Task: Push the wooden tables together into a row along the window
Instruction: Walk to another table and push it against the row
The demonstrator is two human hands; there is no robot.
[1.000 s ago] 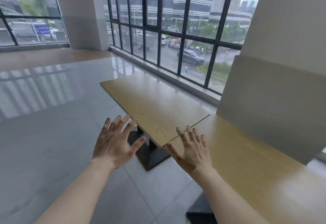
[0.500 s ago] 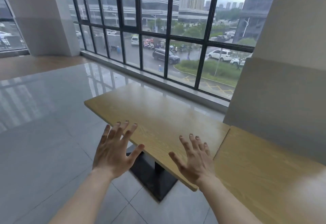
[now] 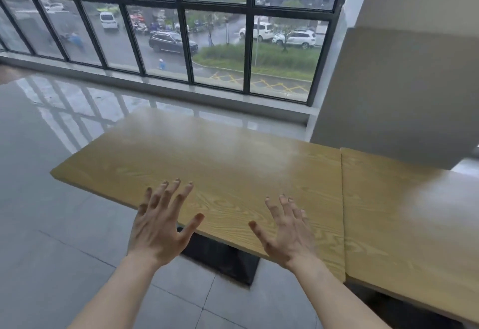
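Two light wooden tables stand end to end along the window (image 3: pixel 220 30). The left table (image 3: pixel 220 162) fills the middle of the view; its right end meets the right table (image 3: pixel 404 219) at a thin seam. My left hand (image 3: pixel 160 225) hovers with fingers spread over the left table's near edge. My right hand (image 3: pixel 287 230) is spread the same way above that edge, closer to the seam. Neither hand holds anything, and I cannot tell whether they touch the wood. The black base (image 3: pixel 223 258) of the left table shows below its near edge.
A pale square pillar (image 3: pixel 404 82) rises at the right, right behind the right table. A low sill (image 3: pixel 155 85) runs under the window. Glossy grey floor tiles (image 3: pixel 51 238) stretch to the left and in front of the tables.
My view has swung to the right and closer, so I now face the left table's long side. Both hands have stayed spread and come over its near edge. The tables' angled gap has closed to a straight seam.
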